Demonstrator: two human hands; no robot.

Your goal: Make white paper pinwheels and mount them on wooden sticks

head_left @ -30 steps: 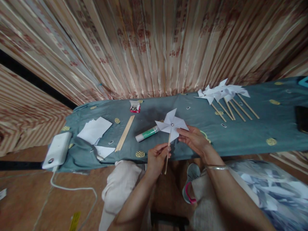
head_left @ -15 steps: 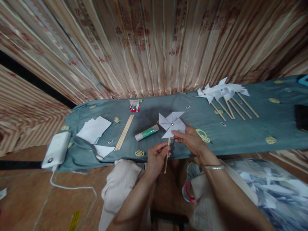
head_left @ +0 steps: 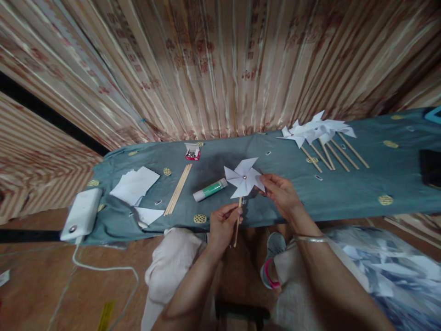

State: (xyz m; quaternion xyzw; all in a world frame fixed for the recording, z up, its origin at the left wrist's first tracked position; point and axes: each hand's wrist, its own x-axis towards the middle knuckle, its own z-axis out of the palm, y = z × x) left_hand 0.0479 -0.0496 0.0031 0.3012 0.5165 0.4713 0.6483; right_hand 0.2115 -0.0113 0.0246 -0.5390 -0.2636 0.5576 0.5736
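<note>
A white paper pinwheel (head_left: 244, 178) with a silver pin at its centre is held over the front edge of the table. Its thin wooden stick (head_left: 237, 230) is pinched in my left hand (head_left: 222, 225), below the blades. My right hand (head_left: 280, 193) has its thumb and fingers closed on the tip of the right-hand blade. Just left of the pinwheel lies a glue stick (head_left: 210, 190) with a green label. Several loose wooden sticks (head_left: 178, 189) rest farther left, below a small open red box (head_left: 192, 152) of metal pins.
Several other pinwheels (head_left: 317, 129) lie overlapping at the back right. White paper sheets (head_left: 135, 185) and a white power bank (head_left: 81, 214) with a cable are at the left end of the green tablecloth (head_left: 344, 197). A striped curtain (head_left: 220, 69) hangs behind.
The pinwheel's blades have turned a little. My right hand has shifted slightly right, from a lower blade to the tip of the right-hand one. My left hand still grips the stick.
</note>
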